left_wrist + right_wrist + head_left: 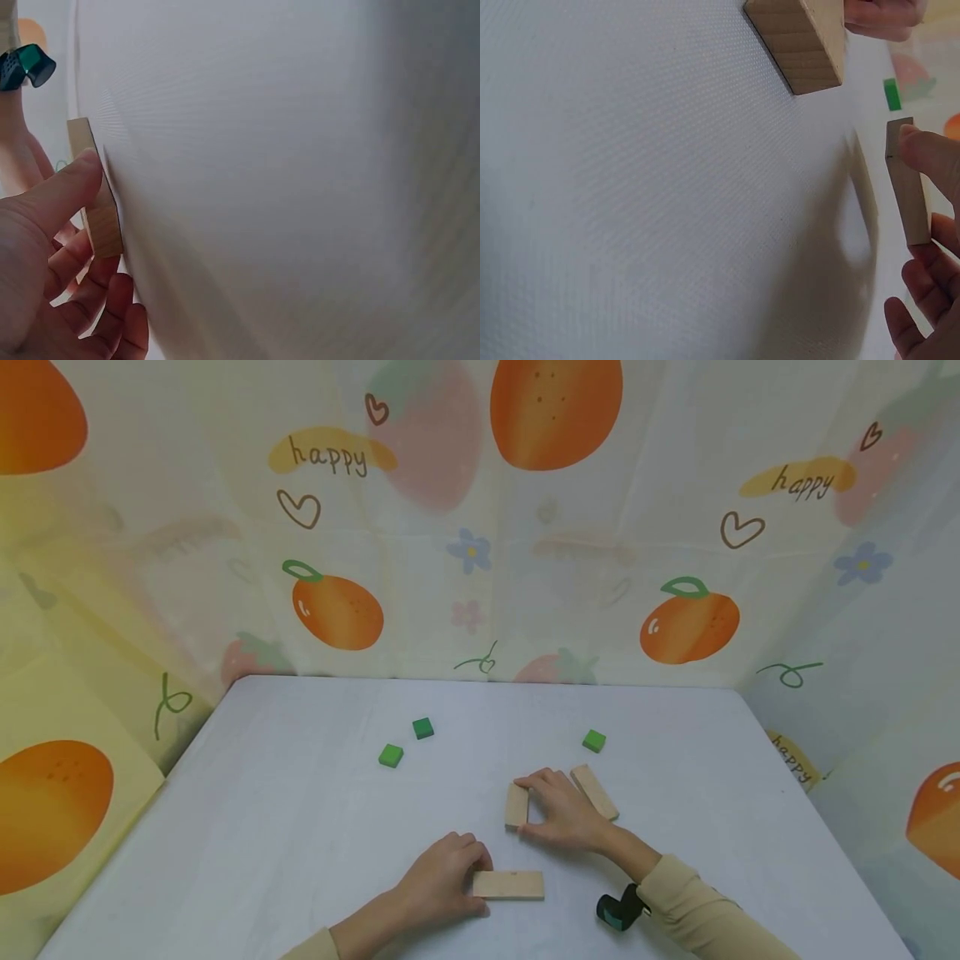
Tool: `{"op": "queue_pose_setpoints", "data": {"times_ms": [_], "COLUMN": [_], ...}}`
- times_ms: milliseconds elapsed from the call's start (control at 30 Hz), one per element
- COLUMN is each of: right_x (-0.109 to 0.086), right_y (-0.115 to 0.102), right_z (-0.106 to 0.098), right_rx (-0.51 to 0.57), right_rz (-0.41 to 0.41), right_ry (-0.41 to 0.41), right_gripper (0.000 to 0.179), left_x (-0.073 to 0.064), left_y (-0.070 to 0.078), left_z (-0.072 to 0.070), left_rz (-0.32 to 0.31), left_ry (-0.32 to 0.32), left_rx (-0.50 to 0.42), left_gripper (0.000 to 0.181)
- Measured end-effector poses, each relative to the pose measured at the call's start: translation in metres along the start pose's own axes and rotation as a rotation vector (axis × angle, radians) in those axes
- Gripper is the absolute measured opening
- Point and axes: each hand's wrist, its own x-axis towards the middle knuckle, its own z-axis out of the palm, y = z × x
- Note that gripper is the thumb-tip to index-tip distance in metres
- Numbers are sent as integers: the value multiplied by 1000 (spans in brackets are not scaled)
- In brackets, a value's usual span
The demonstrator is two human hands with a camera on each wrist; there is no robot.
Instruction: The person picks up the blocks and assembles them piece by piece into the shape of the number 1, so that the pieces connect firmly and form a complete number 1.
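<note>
Two wood blocks are in my hands, one in each. My left hand (442,881) holds the near block (510,885) by its left end, with my thumb on the side close to me and my fingers on the far side. Most of that block sticks out past my grip. If I pull it fast, it could swing round, because nothing holds the other end.

My right hand (558,810) pinches the far block (517,806) by its two short ends, so my thumb and finger are a block's length apart. I can't tell if its bottom touches the white table (262,827). If I squeeze one end more than the other, I think it could slip out and tip over.

Just behind that hand is the slanted block (596,792). I can't tell if my hand touches it. My knuckles could bump it and push it away if I move back that way. The black thing (618,912) at my right wrist might drag on the table if I drop my arm low.

Three green blocks (391,756) are farther off, so I don't think I'll knock those by mistake.
</note>
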Motion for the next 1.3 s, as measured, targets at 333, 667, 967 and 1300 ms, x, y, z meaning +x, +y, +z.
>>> {"op": "queue_pose_setpoints", "data": {"times_ms": [333, 667, 967, 1300], "right_x": [-6, -11, -15, -16], "right_y": [-1, -3, -9, -15], "right_z": [1, 2, 6, 8], "right_rx": [60, 95, 94, 91], "right_rz": [42, -56, -56, -44], "right_ry": [-67, -69, -138, -193], "right_gripper": [62, 61, 61, 60], "left_x": [-4, -4, -4, -4], "left_y": [-2, -1, -3, -4], "left_z": [-1, -4, -5, -6], "left_rz": [-42, -63, -54, -46], "left_ry": [-12, -29, -41, -46], "left_rx": [-77, -91, -103, -105], "left_gripper": [34, 32, 32, 32]}}
